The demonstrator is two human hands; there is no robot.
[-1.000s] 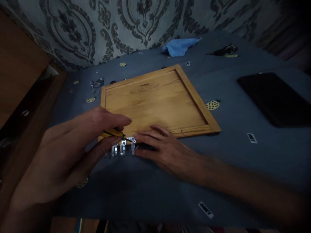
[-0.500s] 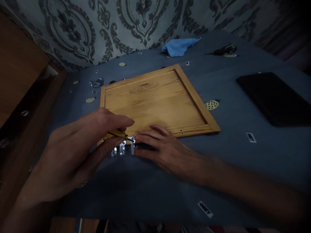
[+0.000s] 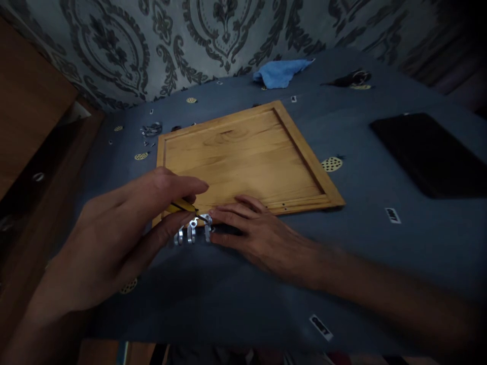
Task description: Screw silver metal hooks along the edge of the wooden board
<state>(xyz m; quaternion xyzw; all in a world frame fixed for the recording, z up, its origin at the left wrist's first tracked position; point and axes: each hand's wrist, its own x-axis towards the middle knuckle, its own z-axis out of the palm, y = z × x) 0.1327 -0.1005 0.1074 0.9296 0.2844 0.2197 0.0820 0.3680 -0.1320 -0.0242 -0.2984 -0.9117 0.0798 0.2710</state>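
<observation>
My left hand [image 3: 125,238] is closed around a yellow-handled screwdriver [image 3: 181,205], index finger raised over the handle. Its dark shaft points down right, the tip on a shiny metal hinge [image 3: 207,230] at the panel's near edge. My right hand [image 3: 262,233] pinches that hinge from the right, thumb below and index fingertip on top, with the other fingers stretched over the panel's rim. More metal hinge parts [image 3: 191,234] sit just left of it, partly behind my left hand. The framed wooden panel [image 3: 243,152] lies flat, with small dark holes in its near rail.
A blue-grey patterned cloth [image 3: 365,284] covers the table. Loose metal hardware [image 3: 152,130] lies beyond the panel's left corner. A blue rag [image 3: 281,74], a dark tool-like object [image 3: 352,78] and a black flat slab [image 3: 429,154] lie behind and to the right. Wooden furniture [image 3: 34,101] borders the left.
My left hand and the screwdriver have shifted very slightly, and the handle has tilted a little. My right hand, the hinges and the panel look unmoved.
</observation>
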